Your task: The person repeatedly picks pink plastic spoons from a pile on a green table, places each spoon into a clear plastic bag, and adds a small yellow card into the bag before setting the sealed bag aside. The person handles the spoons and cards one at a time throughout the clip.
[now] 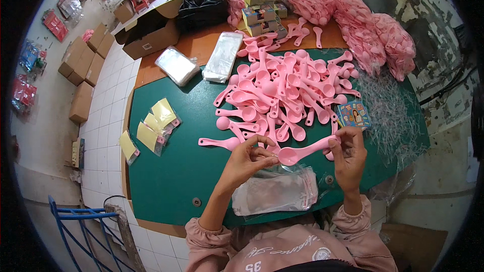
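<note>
My right hand (349,158) pinches a pink measuring spoon (307,152) by the end of its handle, with the bowl pointing left. Beside that bowl is my left hand (248,160), its fingers curved and apart; whether the fingertips touch the bowl I cannot tell. Below both hands lies a stack of clear plastic bags (275,194). A big pile of loose pink spoons (282,88) spreads across the green tabletop just beyond. Small colourful printed cards (354,114) lie at the pile's right side, next to my right hand.
Several packed spoons with yellowish cards (150,126) lie at the left. Farther back are clear bag stacks (223,56), banded card bundles (258,7), an open cardboard box (149,35) and bulging bags of spoons (359,30). Clear plastic strips (390,116) cover the right side.
</note>
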The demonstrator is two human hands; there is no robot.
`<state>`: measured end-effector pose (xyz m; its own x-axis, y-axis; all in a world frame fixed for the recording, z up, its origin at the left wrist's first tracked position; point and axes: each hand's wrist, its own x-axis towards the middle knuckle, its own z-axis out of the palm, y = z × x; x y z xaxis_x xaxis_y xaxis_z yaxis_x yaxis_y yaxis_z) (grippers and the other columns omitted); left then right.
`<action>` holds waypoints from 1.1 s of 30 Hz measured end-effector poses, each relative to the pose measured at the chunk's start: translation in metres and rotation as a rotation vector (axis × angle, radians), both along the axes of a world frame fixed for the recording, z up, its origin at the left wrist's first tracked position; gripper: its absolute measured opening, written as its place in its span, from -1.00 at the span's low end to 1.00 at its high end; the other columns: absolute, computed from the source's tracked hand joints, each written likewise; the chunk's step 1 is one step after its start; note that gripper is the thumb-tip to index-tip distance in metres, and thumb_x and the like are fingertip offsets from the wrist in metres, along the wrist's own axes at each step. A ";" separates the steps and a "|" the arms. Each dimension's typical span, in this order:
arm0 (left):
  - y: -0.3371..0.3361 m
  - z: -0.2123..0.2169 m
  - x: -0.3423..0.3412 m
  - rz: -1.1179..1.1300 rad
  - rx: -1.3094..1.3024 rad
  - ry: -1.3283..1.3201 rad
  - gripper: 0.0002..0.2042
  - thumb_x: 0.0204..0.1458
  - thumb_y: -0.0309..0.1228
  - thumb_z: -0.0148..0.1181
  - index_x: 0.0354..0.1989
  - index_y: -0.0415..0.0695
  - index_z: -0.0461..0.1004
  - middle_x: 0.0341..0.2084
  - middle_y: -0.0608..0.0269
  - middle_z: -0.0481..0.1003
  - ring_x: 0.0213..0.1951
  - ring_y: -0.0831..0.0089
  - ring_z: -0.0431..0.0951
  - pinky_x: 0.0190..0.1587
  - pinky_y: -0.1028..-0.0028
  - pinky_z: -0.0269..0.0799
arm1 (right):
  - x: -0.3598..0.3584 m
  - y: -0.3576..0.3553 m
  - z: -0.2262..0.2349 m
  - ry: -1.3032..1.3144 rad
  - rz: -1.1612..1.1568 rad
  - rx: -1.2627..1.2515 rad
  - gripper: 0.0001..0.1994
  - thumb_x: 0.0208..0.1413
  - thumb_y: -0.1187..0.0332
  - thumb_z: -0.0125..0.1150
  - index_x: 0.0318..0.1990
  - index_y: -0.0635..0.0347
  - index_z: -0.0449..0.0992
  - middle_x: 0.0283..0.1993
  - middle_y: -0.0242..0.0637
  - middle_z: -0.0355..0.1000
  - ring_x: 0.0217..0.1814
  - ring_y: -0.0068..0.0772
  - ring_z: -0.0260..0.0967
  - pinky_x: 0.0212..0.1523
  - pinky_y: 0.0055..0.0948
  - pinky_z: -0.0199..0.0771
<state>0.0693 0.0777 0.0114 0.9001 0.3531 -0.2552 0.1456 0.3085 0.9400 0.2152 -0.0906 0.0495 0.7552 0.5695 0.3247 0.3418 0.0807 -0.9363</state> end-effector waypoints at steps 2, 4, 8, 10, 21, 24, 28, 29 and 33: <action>0.000 0.003 0.000 0.014 0.005 -0.009 -0.70 -0.09 -0.53 0.20 -0.16 -0.22 0.31 -0.43 0.20 0.53 -0.35 0.56 0.52 -0.29 0.60 0.43 | 0.000 0.001 0.001 -0.011 0.019 -0.024 -0.85 0.06 0.51 0.08 -0.25 0.30 0.27 -0.43 -0.32 0.34 -0.45 -0.63 0.34 -0.46 -0.67 0.38; 0.000 0.011 0.000 0.016 -0.032 0.031 -0.69 -0.07 -0.55 0.17 -0.11 -0.22 0.32 -0.42 0.22 0.52 -0.33 0.55 0.51 -0.28 0.58 0.43 | 0.001 0.002 0.002 -0.060 -0.045 -0.036 -0.84 0.05 0.52 0.09 -0.24 0.30 0.27 -0.45 -0.33 0.34 -0.46 -0.63 0.34 -0.47 -0.66 0.39; 0.000 0.006 0.000 -0.001 0.012 -0.012 -0.68 -0.05 -0.55 0.14 -0.07 -0.23 0.32 -0.34 0.19 0.51 -0.28 0.55 0.51 -0.23 0.57 0.43 | 0.000 0.004 0.002 -0.075 -0.032 -0.096 -0.82 0.03 0.52 0.12 -0.23 0.31 0.27 -0.48 -0.33 0.34 -0.49 -0.64 0.34 -0.48 -0.65 0.39; -0.003 0.000 0.002 -0.085 0.039 -0.072 -0.67 -0.02 -0.53 0.12 -0.04 -0.25 0.31 -0.28 0.19 0.49 -0.25 0.54 0.50 -0.18 0.57 0.42 | -0.002 0.009 0.000 -0.108 0.025 -0.129 -0.79 0.00 0.51 0.15 -0.23 0.30 0.27 -0.49 -0.32 0.35 -0.52 -0.65 0.33 -0.49 -0.64 0.39; 0.020 0.036 0.027 -0.079 0.166 -0.040 -0.69 0.16 -0.24 -0.09 -0.25 -0.25 0.46 -0.57 0.50 0.38 -0.55 0.78 0.26 -0.52 0.70 0.19 | 0.030 0.060 0.019 -0.051 0.300 -0.090 -0.83 0.06 0.31 0.12 -0.34 0.24 0.37 -0.45 -0.30 0.42 -0.47 -0.61 0.37 -0.48 -0.61 0.35; 0.025 0.033 0.029 0.012 0.051 -0.116 -0.69 0.17 -0.25 -0.11 -0.26 -0.25 0.46 -0.57 0.44 0.42 -0.56 0.76 0.28 -0.53 0.72 0.18 | 0.027 0.068 0.014 -0.279 0.550 -0.024 -0.67 0.12 0.08 -0.03 -0.31 0.17 0.47 -0.18 -0.17 0.37 -0.23 -0.41 0.36 -0.27 -0.46 0.36; 0.024 0.033 0.029 0.039 0.098 -0.136 -0.69 0.19 -0.27 -0.17 -0.23 -0.26 0.42 -0.44 0.26 0.51 -0.40 0.62 0.47 -0.46 0.71 0.29 | 0.031 0.057 -0.002 -0.345 0.594 -0.066 -0.55 0.09 -0.08 -0.12 -0.26 0.08 0.53 0.10 -0.17 0.15 0.06 -0.18 0.11 0.05 -0.31 0.12; 0.024 0.032 0.028 0.043 0.088 -0.159 -0.68 0.19 -0.26 -0.20 -0.19 -0.26 0.41 -0.41 0.22 0.52 -0.35 0.57 0.52 -0.43 0.71 0.33 | 0.050 0.047 0.002 -0.205 0.580 -0.086 -0.58 0.08 -0.03 -0.05 -0.19 0.11 0.50 0.04 -0.15 0.20 0.04 -0.20 0.14 0.02 -0.30 0.17; 0.032 0.034 0.021 0.101 0.135 -0.208 -0.64 0.19 -0.22 -0.24 -0.19 -0.28 0.39 -0.39 0.07 0.52 -0.34 0.39 0.56 -0.31 0.54 0.48 | 0.113 -0.015 -0.008 -0.414 -0.231 -0.758 -0.57 -0.08 0.16 0.19 -0.08 0.23 0.40 -0.06 -0.02 0.26 -0.01 -0.09 0.21 -0.03 -0.27 0.21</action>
<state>0.0906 0.1100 0.0458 0.8870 0.4617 -0.0135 -0.0797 0.1818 0.9801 0.3281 -0.1058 0.0413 0.7835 0.5900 0.1951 0.5953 -0.6227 -0.5078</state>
